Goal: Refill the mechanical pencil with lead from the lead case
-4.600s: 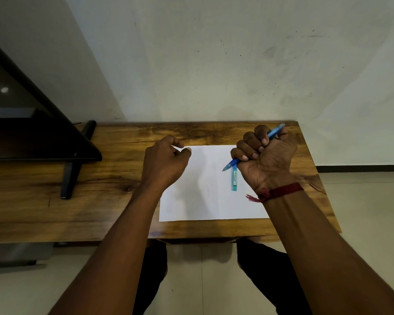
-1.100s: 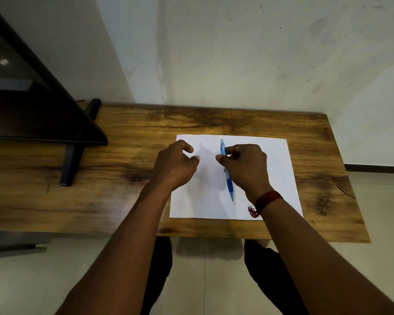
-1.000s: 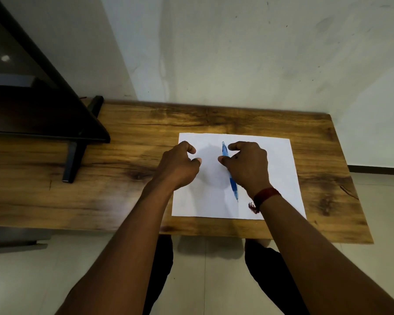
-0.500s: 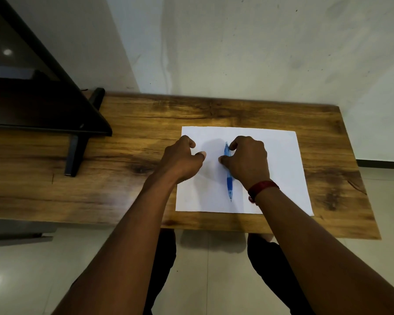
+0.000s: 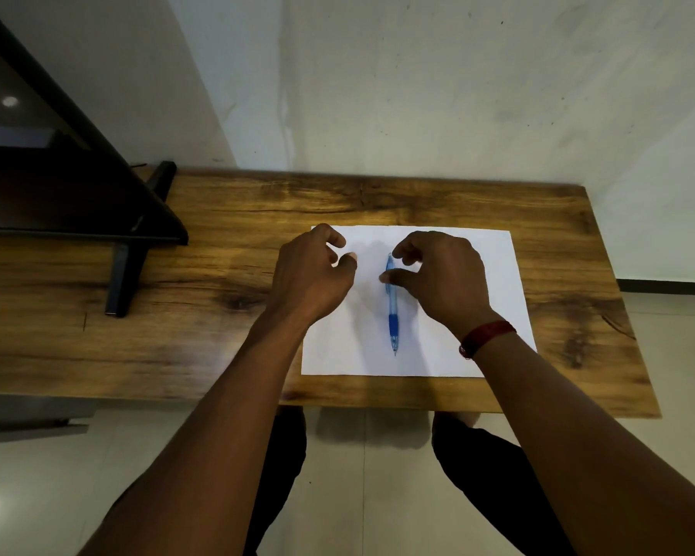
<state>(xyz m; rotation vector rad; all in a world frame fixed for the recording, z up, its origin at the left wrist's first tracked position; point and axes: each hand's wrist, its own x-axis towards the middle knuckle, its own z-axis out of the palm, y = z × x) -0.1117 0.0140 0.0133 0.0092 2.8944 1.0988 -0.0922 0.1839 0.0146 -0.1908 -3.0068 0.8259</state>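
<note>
Neither grip is clamped on anything: the right hand (image 5: 444,280) hovers with thumb and forefinger spread apart just over the upper part of the mechanical pencil (image 5: 391,305), the thumb tip at or very near the barrel — whether it actually touches, the view does not settle. The left hand (image 5: 311,280) is loosely curled to the left of the pencil, thumb and fingers parted, with nothing visible between them. The pencil lies flat on the sheet of paper (image 5: 498,274), running near-to-far, its tip toward the person and its top end under the right hand's fingers; the dark blue grip sleeve sits on the near part, clear of both hands. A strip of bare white paper separates the left hand from the pencil. The paper lies on the right half of the wooden bench (image 5: 217,335), its near edge close to the bench's front edge and its far edge well short of the wall (image 5: 418,94). Right of the paper there is a band of bare wood before the bench's right edge — left of it, a wide stretch of bare wood reaches to a black stand (image 5: 129,266) at the far left. A red band (image 5: 484,337) circles the right wrist. The lead case does not show; it may be hidden under the right hand.
</note>
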